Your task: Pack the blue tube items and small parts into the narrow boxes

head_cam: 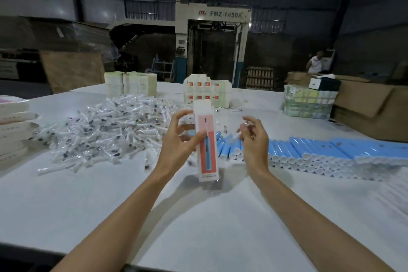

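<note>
Above the white surface we hold a narrow box upright in our left hand, with the thumb across its pink printed face and the fingers curled round its left edge. The box's white top flap stands open, and its lower end is close to the surface; we cannot tell whether it touches. Our right hand, just beside the box, pinches a small part in clear wrapping, its white end pointing toward the box. Behind that hand a long row of blue tubes lies side by side, white ends toward us. To the left of the box sprawls a heap of wrapped small parts. Farther back stand stacks of flat boxes, and another stack rises right behind the held box. A brown carton sits at the right edge. Beyond the surface stands a machine marked FMZ-1450A.
</note>
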`<state>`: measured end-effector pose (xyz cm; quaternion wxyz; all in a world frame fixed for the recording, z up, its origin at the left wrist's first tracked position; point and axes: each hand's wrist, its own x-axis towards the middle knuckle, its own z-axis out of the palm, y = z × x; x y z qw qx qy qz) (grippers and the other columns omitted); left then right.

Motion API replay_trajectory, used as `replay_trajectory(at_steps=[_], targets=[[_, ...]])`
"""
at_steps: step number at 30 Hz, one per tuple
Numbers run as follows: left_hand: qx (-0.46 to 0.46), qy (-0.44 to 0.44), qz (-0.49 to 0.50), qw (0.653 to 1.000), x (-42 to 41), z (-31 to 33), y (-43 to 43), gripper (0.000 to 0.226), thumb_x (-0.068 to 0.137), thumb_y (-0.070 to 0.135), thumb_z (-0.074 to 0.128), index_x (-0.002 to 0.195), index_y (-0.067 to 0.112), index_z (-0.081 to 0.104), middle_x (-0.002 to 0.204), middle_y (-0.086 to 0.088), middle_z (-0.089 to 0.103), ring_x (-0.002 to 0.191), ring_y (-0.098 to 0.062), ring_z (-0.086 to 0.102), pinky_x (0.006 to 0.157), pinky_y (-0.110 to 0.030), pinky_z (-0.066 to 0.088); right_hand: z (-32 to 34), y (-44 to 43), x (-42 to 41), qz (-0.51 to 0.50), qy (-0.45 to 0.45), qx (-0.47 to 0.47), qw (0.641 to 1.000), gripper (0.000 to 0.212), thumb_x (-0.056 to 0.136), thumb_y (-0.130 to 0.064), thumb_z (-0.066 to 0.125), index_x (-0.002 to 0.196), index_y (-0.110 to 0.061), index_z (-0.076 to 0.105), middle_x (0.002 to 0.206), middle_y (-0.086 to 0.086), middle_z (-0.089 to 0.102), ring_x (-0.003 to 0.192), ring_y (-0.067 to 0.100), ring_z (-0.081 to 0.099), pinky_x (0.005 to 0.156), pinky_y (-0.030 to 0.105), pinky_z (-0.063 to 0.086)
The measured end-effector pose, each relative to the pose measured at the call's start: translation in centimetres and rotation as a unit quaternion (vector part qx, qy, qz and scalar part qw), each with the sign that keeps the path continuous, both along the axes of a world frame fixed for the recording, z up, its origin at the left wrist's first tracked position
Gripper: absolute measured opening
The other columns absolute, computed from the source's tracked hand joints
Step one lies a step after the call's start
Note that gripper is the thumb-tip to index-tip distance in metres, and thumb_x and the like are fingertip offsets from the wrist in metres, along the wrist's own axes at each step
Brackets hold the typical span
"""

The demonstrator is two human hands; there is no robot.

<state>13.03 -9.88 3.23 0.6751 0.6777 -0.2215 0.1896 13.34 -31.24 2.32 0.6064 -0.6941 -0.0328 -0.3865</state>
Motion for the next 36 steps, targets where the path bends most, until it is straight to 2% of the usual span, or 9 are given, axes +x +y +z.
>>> replay_trajectory(at_steps=[2, 5, 10, 14, 17, 24, 29, 32, 36], targets=[[0.012, 0.005, -0.013, 1.000, -0.4, -0.2, -1.5, 0.055, 0.090, 0.030, 0.084, 0.131, 0.045, 0.050, 0.118, 0.006, 0.074, 0.100, -0.013, 0.077, 0.071, -0.034, 0.066, 0.1, -1.9, -1.1, 0.004, -0.005, 0.056, 0.998, 0.021, 0.105, -0.018, 0.063, 0.125, -0.018, 0.057, 0.086, 0.007, 0.073, 0.070, 0.008, 0.062, 0.068, 0.020, 0.051], [0.029, 0.008, -0.045, 0.999, -0.8, 0.2, -3.7, 0.055, 0.092, 0.032, 0.084, 0.133, 0.045, 0.051, 0.112, 0.016, 0.076, 0.104, -0.009, 0.075, 0.071, -0.035, 0.067, 1.0, -3.3, -2.1, 0.008, -0.018, 0.155, 0.988, 0.020, 0.101, -0.017, 0.070, 0.113, -0.011, 0.055, 0.079, 0.007, 0.073, 0.062, 0.010, 0.059, 0.063, 0.024, 0.050], [0.065, -0.006, -0.079, 0.995, -1.1, 0.8, -6.9, 0.057, 0.094, 0.034, 0.083, 0.140, 0.040, 0.050, 0.120, -0.003, 0.076, 0.102, -0.018, 0.078, 0.076, -0.038, 0.067, 4.9, -4.8, -3.1, -0.007, -0.105, 0.219, 0.970, 0.015, 0.101, -0.013, 0.069, 0.109, -0.008, 0.058, 0.077, 0.009, 0.075, 0.067, 0.016, 0.063, 0.064, 0.029, 0.050], [0.100, -0.012, -0.059, 0.993, -1.0, -0.9, -8.0, 0.055, 0.093, 0.037, 0.083, 0.137, 0.046, 0.052, 0.123, 0.000, 0.073, 0.100, -0.017, 0.076, 0.086, -0.048, 0.066, 6.8, -5.3, -4.1, -0.018, -0.157, 0.139, 0.978, 0.019, 0.103, -0.019, 0.067, 0.114, -0.007, 0.057, 0.087, 0.008, 0.078, 0.073, 0.019, 0.068, 0.068, 0.029, 0.055], [0.101, -0.010, -0.056, 0.993, -0.8, -1.5, -8.0, 0.055, 0.091, 0.040, 0.084, 0.136, 0.049, 0.053, 0.123, 0.004, 0.072, 0.095, -0.016, 0.077, 0.087, -0.049, 0.065, 7.7, -4.6, -4.5, -0.016, -0.171, 0.048, 0.984, 0.023, 0.104, -0.021, 0.066, 0.116, -0.004, 0.057, 0.089, 0.008, 0.078, 0.075, 0.023, 0.070, 0.068, 0.032, 0.056], [0.091, -0.030, -0.071, 0.993, -1.1, -1.7, -8.1, 0.057, 0.092, 0.040, 0.084, 0.137, 0.047, 0.050, 0.118, 0.008, 0.074, 0.094, -0.014, 0.076, 0.080, -0.031, 0.064, 7.3, -2.2, -4.5, -0.041, -0.101, -0.140, 0.984, 0.024, 0.102, -0.021, 0.067, 0.121, -0.012, 0.054, 0.083, 0.000, 0.076, 0.075, 0.012, 0.073, 0.072, 0.033, 0.061], [0.094, -0.030, -0.071, 0.993, -1.0, -1.9, -7.8, 0.057, 0.092, 0.041, 0.082, 0.138, 0.045, 0.047, 0.124, 0.001, 0.072, 0.095, -0.018, 0.076, 0.085, -0.040, 0.065, 7.5, -3.4, -4.5, -0.105, -0.109, -0.146, 0.978, 0.020, 0.100, -0.016, 0.069, 0.114, -0.013, 0.056, 0.077, -0.005, 0.073, 0.071, 0.007, 0.070, 0.067, 0.022, 0.056], [0.093, -0.040, -0.076, 0.992, -1.0, -1.9, -7.7, 0.056, 0.092, 0.041, 0.082, 0.137, 0.045, 0.048, 0.124, 0.002, 0.072, 0.095, -0.018, 0.076, 0.084, -0.036, 0.064, 7.4, -3.9, -4.6, -0.072, -0.089, -0.156, 0.981, 0.020, 0.100, -0.019, 0.069, 0.112, -0.014, 0.055, 0.076, -0.002, 0.074, 0.068, 0.012, 0.069, 0.064, 0.023, 0.055], [0.089, -0.039, -0.077, 0.992, -0.9, -1.9, -7.8, 0.057, 0.091, 0.044, 0.082, 0.137, 0.047, 0.048, 0.121, 0.003, 0.073, 0.094, -0.018, 0.076, 0.084, -0.032, 0.063, 6.8, -3.3, -4.7, -0.034, -0.041, -0.246, 0.968, 0.017, 0.101, -0.021, 0.069, 0.111, -0.021, 0.055, 0.078, -0.003, 0.073, 0.072, 0.009, 0.070, 0.065, 0.019, 0.052]])
